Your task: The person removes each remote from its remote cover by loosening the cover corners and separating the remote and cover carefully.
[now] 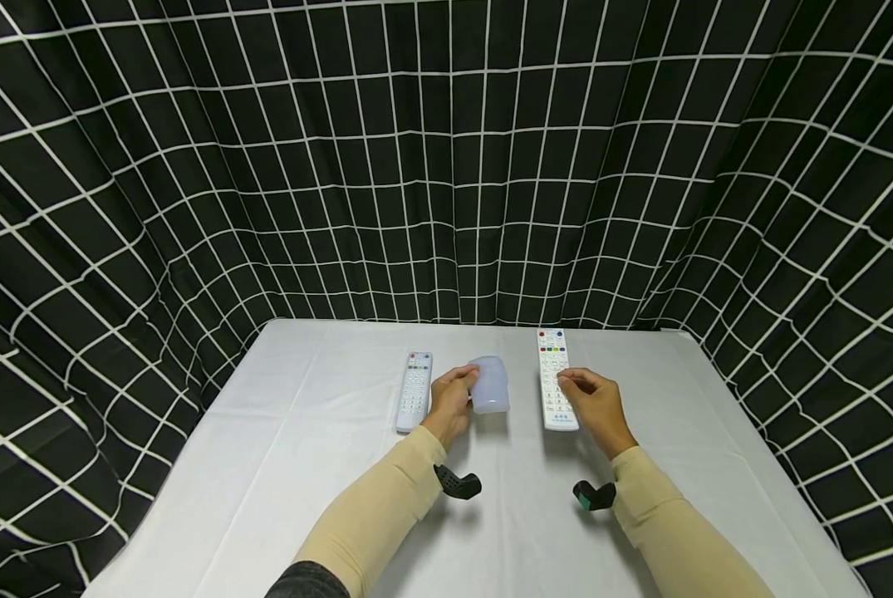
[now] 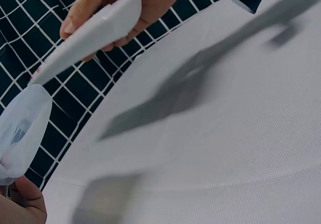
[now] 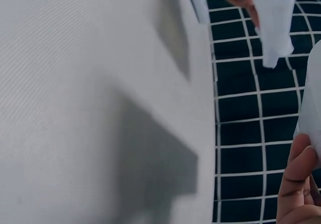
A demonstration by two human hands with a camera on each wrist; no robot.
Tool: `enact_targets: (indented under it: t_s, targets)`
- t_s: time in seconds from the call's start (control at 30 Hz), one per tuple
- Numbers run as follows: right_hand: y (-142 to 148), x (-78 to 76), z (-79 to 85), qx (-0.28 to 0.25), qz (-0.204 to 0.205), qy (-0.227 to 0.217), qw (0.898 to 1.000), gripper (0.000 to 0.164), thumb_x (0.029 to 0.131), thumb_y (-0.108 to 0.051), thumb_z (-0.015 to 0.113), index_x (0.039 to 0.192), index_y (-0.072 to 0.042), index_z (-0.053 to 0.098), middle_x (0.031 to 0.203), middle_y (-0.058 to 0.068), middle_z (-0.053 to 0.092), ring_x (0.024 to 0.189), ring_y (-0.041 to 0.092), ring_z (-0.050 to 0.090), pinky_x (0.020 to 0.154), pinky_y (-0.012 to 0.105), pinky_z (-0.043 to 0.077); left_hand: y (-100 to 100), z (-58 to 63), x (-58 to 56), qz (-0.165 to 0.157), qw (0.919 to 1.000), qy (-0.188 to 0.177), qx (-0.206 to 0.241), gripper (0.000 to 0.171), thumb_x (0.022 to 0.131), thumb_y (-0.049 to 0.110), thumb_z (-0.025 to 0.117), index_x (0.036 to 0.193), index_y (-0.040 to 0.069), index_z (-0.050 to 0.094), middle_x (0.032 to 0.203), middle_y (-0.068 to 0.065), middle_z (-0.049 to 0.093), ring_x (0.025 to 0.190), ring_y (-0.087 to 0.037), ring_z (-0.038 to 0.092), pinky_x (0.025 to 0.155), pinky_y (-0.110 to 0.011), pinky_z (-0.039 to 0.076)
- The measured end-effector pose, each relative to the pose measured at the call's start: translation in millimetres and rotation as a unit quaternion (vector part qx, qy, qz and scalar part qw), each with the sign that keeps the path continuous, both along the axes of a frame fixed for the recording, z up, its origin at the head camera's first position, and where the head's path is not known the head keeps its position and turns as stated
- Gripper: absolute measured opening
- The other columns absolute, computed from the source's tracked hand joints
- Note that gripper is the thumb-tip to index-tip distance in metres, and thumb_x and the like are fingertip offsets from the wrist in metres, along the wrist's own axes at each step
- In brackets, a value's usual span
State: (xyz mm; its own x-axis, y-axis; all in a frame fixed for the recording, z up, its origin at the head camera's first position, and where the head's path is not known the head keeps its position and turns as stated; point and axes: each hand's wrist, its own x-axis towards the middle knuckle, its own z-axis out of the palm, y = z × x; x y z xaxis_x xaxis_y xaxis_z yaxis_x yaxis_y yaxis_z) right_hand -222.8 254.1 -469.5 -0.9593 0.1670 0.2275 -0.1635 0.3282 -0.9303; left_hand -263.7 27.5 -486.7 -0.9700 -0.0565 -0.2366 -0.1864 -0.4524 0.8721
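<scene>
My left hand (image 1: 453,400) holds a translucent, bluish-white silicone remote cover (image 1: 489,385) above the table, right of a remote lying flat. In the left wrist view its open mouth shows, with the fingers (image 2: 27,204) at its lower edge. My right hand (image 1: 594,407) grips a white remote control (image 1: 553,378) by its side edge, fingers and thumb curled. Buttons face up toward the head view, and colored keys sit at its far end. Raised off the table, the remote (image 2: 95,35) casts a long shadow. A gap separates cover and remote in the head view.
A second remote control (image 1: 414,392), pale bluish, lies on the white-clothed table (image 1: 326,482) left of my left hand. Black curtains with a white grid (image 1: 453,166) surround the back and sides. A black wrist-camera mount (image 1: 457,482) hangs by each forearm.
</scene>
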Motion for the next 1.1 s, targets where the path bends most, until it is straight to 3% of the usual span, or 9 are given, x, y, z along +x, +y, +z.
enact_targets:
  t_s: [0.27,0.73,1.1]
  targets:
    - [8,-3.4,-12.0,0.029,-0.008,-0.072,0.997,0.026,0.095,-0.024,0.063,0.11,-0.003,0.069,0.105,0.012,0.065,0.094,0.021,0.055,0.077,0.027,0.044,0,-2.4,0.0,0.002,1.0,-0.003,-0.002,0.014,0.091,0.002,0.064,0.101,0.002,0.073,0.111,-0.01,0.062,0.087,-0.021,0.057,0.065,-0.028,0.045]
    - [15,-6.7,-30.1,0.057,-0.015,-0.106,0.993,0.023,0.094,-0.019,0.063,0.109,-0.003,0.069,0.104,0.014,0.064,0.093,0.025,0.054,0.079,0.035,0.041,1,-5.5,0.9,-0.007,0.9999,-0.001,-0.008,0.014,0.092,0.004,0.063,0.103,0.002,0.072,0.119,-0.013,0.058,0.101,-0.027,0.056,0.077,-0.035,0.048]
    - [17,-4.8,-44.0,0.071,-0.029,-0.148,0.986,0.023,0.095,-0.021,0.064,0.109,-0.005,0.069,0.106,0.015,0.062,0.09,0.026,0.054,0.07,0.032,0.044,2,-10.0,1.6,-0.006,0.9996,-0.012,-0.025,0.014,0.092,0.005,0.063,0.103,0.002,0.072,0.116,-0.012,0.059,0.096,-0.025,0.056,0.073,-0.032,0.048]
